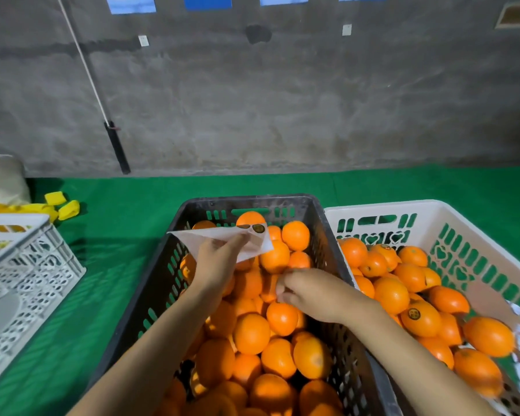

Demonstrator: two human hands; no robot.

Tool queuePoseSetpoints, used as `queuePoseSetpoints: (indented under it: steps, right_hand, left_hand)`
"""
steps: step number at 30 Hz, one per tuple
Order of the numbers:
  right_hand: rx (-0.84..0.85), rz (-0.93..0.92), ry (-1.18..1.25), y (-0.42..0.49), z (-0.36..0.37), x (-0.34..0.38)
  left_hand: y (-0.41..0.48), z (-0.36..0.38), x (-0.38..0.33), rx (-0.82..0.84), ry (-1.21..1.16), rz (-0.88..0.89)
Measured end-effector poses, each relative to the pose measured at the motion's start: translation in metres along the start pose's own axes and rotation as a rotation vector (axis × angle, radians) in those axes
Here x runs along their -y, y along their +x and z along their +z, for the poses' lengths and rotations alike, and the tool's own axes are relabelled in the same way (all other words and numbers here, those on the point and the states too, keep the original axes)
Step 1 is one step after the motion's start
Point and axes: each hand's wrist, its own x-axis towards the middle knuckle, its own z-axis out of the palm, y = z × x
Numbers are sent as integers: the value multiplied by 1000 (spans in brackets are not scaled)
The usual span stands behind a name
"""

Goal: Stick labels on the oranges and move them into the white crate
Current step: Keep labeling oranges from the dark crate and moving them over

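**Labelling under way at the crates.** A label sheet is held above a dark crate of oranges, pinched between the thumb and fingers of the left hand. The sheet is seen lying nearly flat, its long axis running left to right across the crate's far half. One sharp corner is pointed toward the crate's left wall and the opposite end is turned toward the white crate. Two dark round labels are carried along its far edge, just beyond the fingertips.

The right hand is held low over the fruit near the crate's middle, to the right of the sheet, nearer the camera and apart from it. Its fingers are bunched with the tips drawn together, though whether a label is pinched between them cannot be told. The loose fruit is heaped directly beneath both hands and forearms.

The white crate is set hard against the dark crate's right side and is partly filled with more oranges. Among them is a labelled orange, its dark sticker turned up, near the right forearm. Both crates are stood on a green cloth. A second white crate and yellow pieces are seen at far left, before a concrete wall.
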Motion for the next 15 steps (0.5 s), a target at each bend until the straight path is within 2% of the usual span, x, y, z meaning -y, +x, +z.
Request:
queuePoseSetpoints:
  steps: [3,6,15]
  right_hand:
    - [357,108,-61,6,10,1]
    - [541,171,-153,6,12,1]
    - [653,187,-217,11,17,-1]
  left_hand:
    - [1,1,5,1,18,-16]
    - [2,3,6,18,32,-18]
    - [-5,6,4,17,132,63]
